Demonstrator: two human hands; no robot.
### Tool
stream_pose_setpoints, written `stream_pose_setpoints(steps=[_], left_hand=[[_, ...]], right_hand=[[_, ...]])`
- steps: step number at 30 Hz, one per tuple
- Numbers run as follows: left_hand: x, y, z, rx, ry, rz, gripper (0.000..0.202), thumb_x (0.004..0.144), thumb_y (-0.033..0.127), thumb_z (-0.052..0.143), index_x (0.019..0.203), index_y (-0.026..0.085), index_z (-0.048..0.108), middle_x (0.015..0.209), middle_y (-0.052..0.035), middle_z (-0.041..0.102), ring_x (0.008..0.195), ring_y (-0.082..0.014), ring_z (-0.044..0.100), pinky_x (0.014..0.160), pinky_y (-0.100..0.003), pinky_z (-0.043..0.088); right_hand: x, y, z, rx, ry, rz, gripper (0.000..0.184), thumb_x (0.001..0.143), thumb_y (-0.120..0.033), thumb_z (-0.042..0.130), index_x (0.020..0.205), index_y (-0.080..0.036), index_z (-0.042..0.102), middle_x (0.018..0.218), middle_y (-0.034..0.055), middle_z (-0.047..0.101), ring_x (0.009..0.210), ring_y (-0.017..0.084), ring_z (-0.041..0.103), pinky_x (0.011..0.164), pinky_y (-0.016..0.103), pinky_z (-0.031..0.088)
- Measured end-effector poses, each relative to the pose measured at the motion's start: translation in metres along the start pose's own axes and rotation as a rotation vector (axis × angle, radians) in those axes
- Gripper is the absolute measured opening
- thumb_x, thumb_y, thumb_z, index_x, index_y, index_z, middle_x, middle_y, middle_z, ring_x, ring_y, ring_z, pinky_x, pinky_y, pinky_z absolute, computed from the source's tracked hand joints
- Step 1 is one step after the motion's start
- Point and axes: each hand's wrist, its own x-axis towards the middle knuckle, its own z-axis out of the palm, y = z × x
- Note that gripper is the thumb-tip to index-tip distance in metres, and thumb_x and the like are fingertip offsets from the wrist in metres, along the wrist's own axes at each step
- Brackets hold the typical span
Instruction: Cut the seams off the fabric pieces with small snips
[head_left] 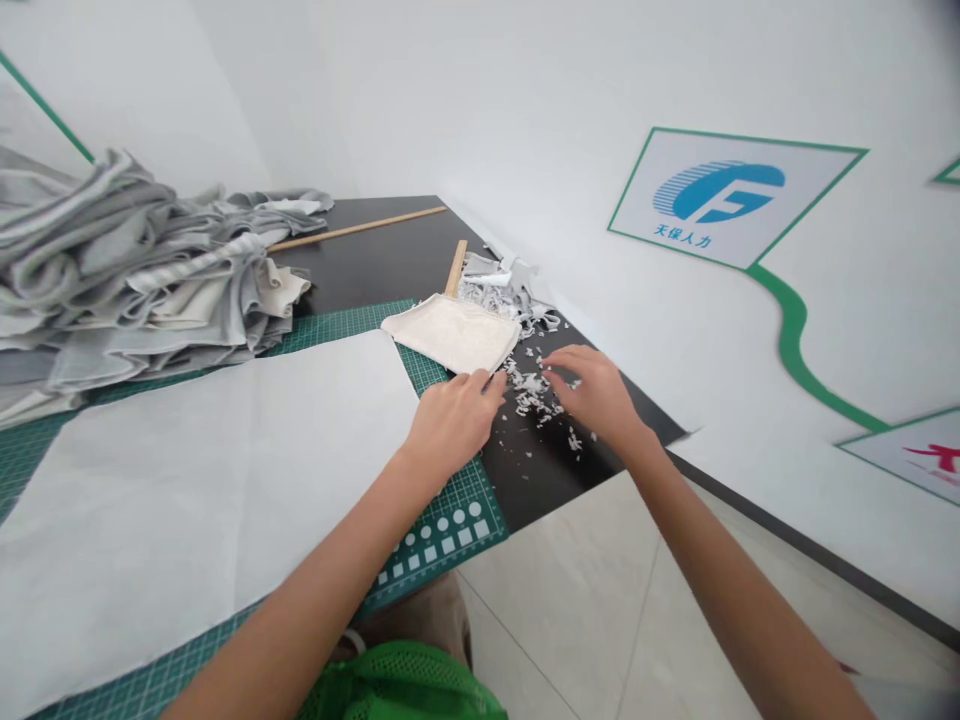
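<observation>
white wall [487, 100] fills the back & r. side, pale tiled floor [585, 590] below. blk table [375, 265] stands vs the wall. green cutting mat [461, 490] on its near part, w/ a big white sheet [247, 450] spread flat on top. gray & off-white fabric pile [135, 270] sits far l. blue-logo sign [735, 195] on the wall. cream cloth [454, 335] lies at the mat's far r. corner, partly over bare tabletop; scrap heap [510, 285] is just behind it. l. hand [457, 420] is at the cloth's near edge, palm down, fingers bent; can't tell if it grips anything. r. hand [596, 395] is r. of that, thumb & index w/ a narrow gap betw. them, near loose white bits [531, 392] scattered on the table.
</observation>
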Motion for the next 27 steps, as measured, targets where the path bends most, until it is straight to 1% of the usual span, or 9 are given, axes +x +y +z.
stream_pose_setpoints(steps=[3,4,6,10,13,17,22,24,27], left_hand=[[-0.013,-0.008,-0.011,-0.037,0.099,-0.072,0.031,0.098,0.031,0.046,0.124,0.02,0.058,0.082,-0.0041,0.064,0.07,-0.0182,0.06,0.05,-0.028,0.033],[-0.018,-0.012,-0.016,-0.062,0.138,-0.098,0.033,0.098,0.033,0.046,0.126,0.021,0.057,0.081,-0.0029,0.064,0.069,-0.0174,0.059,0.052,-0.028,0.034],[-0.032,-0.021,-0.031,-0.126,0.201,-0.138,0.034,0.096,0.036,0.049,0.127,0.023,0.057,0.079,-0.0005,0.063,0.067,-0.0147,0.058,0.056,-0.027,0.039],[-0.069,-0.041,-0.064,-0.241,0.259,-0.219,0.033,0.093,0.036,0.057,0.123,0.023,0.061,0.08,0.0018,0.065,0.065,-0.0093,0.056,0.061,-0.021,0.044],[-0.105,-0.06,-0.088,-0.355,0.274,-0.393,0.036,0.091,0.036,0.059,0.125,0.026,0.061,0.081,0.0024,0.066,0.062,-0.0079,0.054,0.06,-0.02,0.043],[-0.168,-0.1,-0.123,-0.471,0.276,-0.648,0.038,0.092,0.04,0.057,0.128,0.032,0.059,0.087,0.0018,0.065,0.065,-0.0092,0.05,0.061,-0.022,0.041],[-0.248,-0.153,-0.165,-0.547,0.332,-0.837,0.039,0.092,0.046,0.055,0.129,0.034,0.058,0.07,0.0038,0.053,0.057,-0.0094,0.037,0.05,-0.023,0.031],[-0.272,-0.167,-0.175,-0.5,0.297,-0.867,0.038,0.09,0.046,0.057,0.127,0.035,0.059,0.079,0.0038,0.061,0.061,-0.0099,0.043,0.054,-0.023,0.035],[-0.299,-0.181,-0.182,-0.418,0.204,-0.874,0.035,0.09,0.046,0.058,0.124,0.037,0.061,0.107,0.0042,0.069,0.08,-0.0132,0.058,0.066,-0.025,0.043]], right_hand=[[-0.001,-0.008,-0.014,0.007,0.234,0.088,0.02,0.092,-0.019,0.051,0.101,-0.015,0.068,0.098,0.0095,0.071,0.089,0.02,0.066,0.082,0.035,0.052],[-0.003,-0.015,-0.017,0.03,0.283,0.104,0.02,0.092,-0.019,0.051,0.103,-0.016,0.068,0.098,0.0084,0.071,0.089,0.02,0.066,0.082,0.034,0.053],[-0.007,-0.033,-0.022,0.102,0.307,0.113,0.017,0.089,-0.017,0.056,0.1,-0.018,0.069,0.096,0.0056,0.073,0.088,0.018,0.067,0.081,0.031,0.054],[-0.016,-0.08,-0.017,0.243,0.24,0.131,0.017,0.088,-0.016,0.06,0.101,-0.019,0.07,0.098,0.0051,0.073,0.09,0.018,0.068,0.083,0.032,0.054],[-0.024,-0.12,-0.004,0.335,0.162,0.104,0.018,0.088,-0.015,0.061,0.103,-0.02,0.07,0.098,0.004,0.072,0.09,0.017,0.067,0.084,0.031,0.054],[-0.032,-0.176,0.018,0.414,0.009,0.012,0.017,0.086,-0.013,0.063,0.1,-0.021,0.07,0.094,0.0015,0.072,0.085,0.014,0.067,0.081,0.025,0.052],[-0.033,-0.246,0.051,0.516,-0.142,-0.123,0.018,0.087,-0.009,0.061,0.098,-0.021,0.069,0.093,0.0004,0.072,0.085,0.012,0.066,0.079,0.021,0.052],[-0.032,-0.271,0.068,0.558,-0.204,-0.168,0.019,0.087,-0.008,0.061,0.099,-0.021,0.068,0.093,0.0008,0.071,0.084,0.012,0.065,0.077,0.021,0.052],[-0.035,-0.303,0.097,0.62,-0.329,-0.202,0.02,0.087,-0.008,0.06,0.1,-0.02,0.068,0.094,0.0024,0.069,0.085,0.012,0.064,0.077,0.023,0.053]])
